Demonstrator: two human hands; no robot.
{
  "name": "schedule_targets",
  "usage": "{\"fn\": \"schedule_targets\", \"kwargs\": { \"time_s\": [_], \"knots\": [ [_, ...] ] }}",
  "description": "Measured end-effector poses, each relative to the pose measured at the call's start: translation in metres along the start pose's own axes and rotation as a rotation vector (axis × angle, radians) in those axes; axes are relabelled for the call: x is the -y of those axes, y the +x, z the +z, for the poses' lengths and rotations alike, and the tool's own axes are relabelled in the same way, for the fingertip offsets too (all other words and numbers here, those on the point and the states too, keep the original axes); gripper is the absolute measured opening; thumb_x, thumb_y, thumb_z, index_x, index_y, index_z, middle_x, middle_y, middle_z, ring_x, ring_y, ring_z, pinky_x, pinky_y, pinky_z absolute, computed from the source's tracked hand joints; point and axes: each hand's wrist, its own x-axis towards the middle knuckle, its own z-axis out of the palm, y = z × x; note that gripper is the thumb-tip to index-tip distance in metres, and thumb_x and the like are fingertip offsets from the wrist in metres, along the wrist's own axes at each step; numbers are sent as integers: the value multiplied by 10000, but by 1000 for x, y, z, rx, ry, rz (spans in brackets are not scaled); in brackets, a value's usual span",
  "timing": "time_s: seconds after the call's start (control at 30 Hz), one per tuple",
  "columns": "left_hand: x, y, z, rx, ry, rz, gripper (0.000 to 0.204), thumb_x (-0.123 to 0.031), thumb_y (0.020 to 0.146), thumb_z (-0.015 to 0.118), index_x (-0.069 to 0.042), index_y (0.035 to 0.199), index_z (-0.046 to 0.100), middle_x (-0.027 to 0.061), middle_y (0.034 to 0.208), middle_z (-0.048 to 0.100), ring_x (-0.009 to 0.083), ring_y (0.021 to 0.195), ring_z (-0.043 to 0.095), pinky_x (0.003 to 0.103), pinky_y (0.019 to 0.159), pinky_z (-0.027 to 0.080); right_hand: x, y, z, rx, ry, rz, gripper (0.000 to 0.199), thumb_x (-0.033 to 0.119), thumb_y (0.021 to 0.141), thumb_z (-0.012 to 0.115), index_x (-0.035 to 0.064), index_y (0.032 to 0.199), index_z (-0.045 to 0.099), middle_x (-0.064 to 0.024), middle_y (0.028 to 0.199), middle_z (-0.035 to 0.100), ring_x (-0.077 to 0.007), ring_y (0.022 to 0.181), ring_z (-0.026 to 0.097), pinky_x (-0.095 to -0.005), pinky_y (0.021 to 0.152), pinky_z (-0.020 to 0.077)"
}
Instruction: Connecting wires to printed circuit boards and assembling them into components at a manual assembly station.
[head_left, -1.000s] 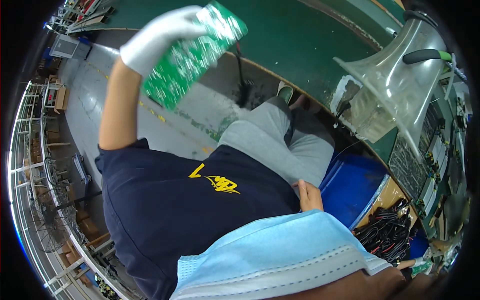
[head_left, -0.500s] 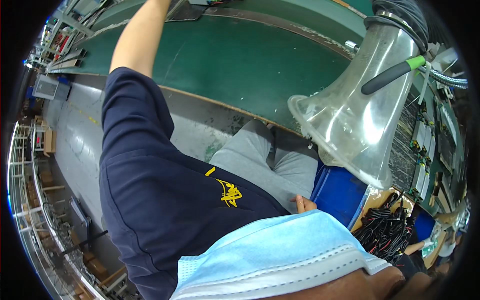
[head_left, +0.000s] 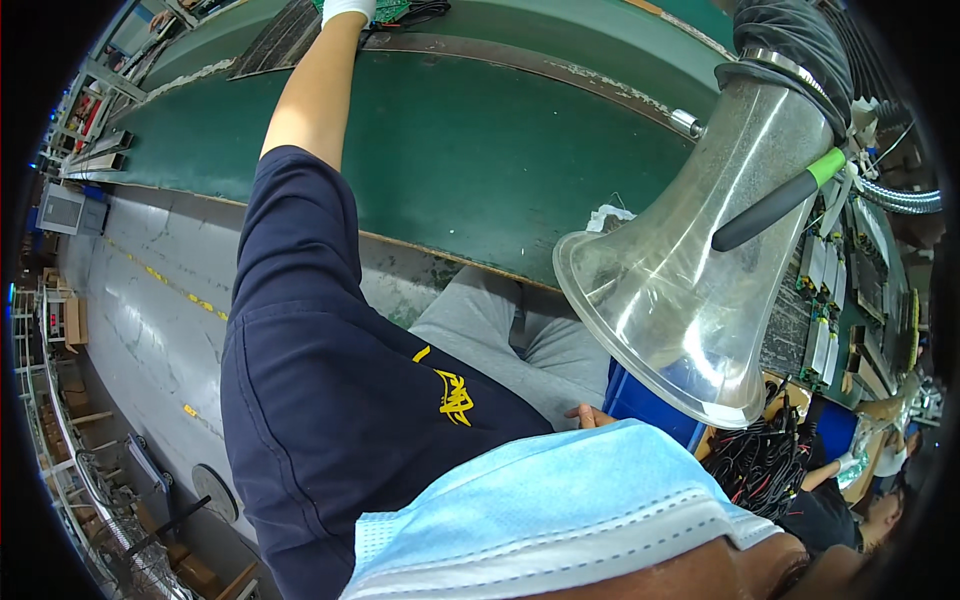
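My left arm stretches over the green workbench (head_left: 480,130) to its far side. There my left hand (head_left: 348,8), in a white glove, meets a green circuit board (head_left: 396,11). The picture's top edge cuts off the fingers, so their grip is hidden. A dark streaked panel (head_left: 283,45) lies left of that hand, and a black cable (head_left: 430,9) lies by the board. My bare right hand (head_left: 592,416) stays low by my lap, next to a blue bin (head_left: 652,405). Its few visible fingers are curled together; the face mask covers the rest.
A clear funnel-shaped hood (head_left: 680,270) with a black hose (head_left: 795,40) hangs over the bench's right part. A black-and-green handle (head_left: 780,200) crosses it. Bundled black cables (head_left: 755,460) lie at lower right. Another person's gloved hand (head_left: 852,462) is beyond them.
My view has shifted, bringing my gloved left hand, the circuit board and the streaked panel into sight at the top. The right hand stays by my lap.
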Motion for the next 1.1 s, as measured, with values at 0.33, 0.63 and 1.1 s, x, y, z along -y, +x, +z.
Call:
{"fn": "schedule_targets", "kwargs": {
  "time_s": [0.33, 0.63, 1.1],
  "knots": [
    [7, -44, -13, 19, -78, 222, 465, -30, 865, 508, -48, 1330, 514, 282, 1286, 529, 406, 1211, 512, 428, 1036, 410, 31, -10, -13, 153, 56, 160, 446, 355, 1033, 451, -9, 954, 697, -115, 683, 596, -204, 622, 532, -339, 622, 442],
    [1, -92, -25, 406, -212, 173, 517, -107, 829, 636, 2, 1322, 525, 236, 1292, 579, 375, 1229, 536, 367, 1065, 405, 36, -43, -50, 97, 212, 33, 307, 276, 990, 582, -9, 968, 694, 8, 674, 544, -62, 649, 467, -271, 572, 402],
    [-114, -320, -130, 475, -144, 581, 366, -162, 1013, 484, -8, 1343, 522, 189, 1379, 526, 334, 1292, 489, 383, 1091, 370, 68, -203, -244, -829, 56, 15, 223, 204, 970, 602, 11, 1018, 702, 64, 752, 545, -4, 637, 448, -189, 531, 355]
  ]
}}
